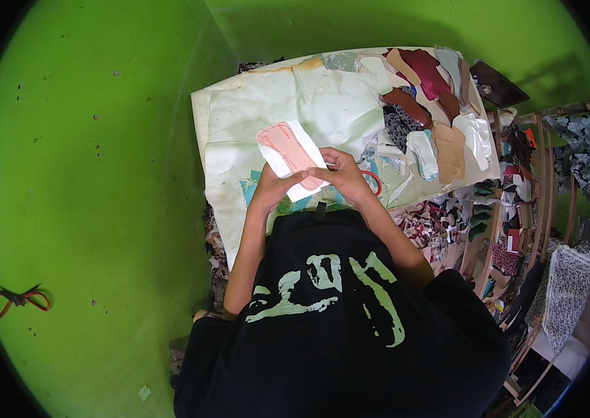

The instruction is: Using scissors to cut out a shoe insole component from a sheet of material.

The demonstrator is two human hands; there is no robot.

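- Bright green flooring (100, 174) fills most of the view, with a low work board (239, 111) laid on it under pale sheets.
- Cut pieces (441, 139) in brown, maroon and white are spread over the board's right part, and mixed scraps (441, 223) are heaped at its near right edge.
- Red-handled scissors (20, 299) are seen lying on the floor, well apart at the left.
- A pink sole-shaped pattern on white backing (288, 153) is held above the board's near edge.
- It is gripped from below by the left hand (270, 188) and pinched at its end by the right hand (343, 171).
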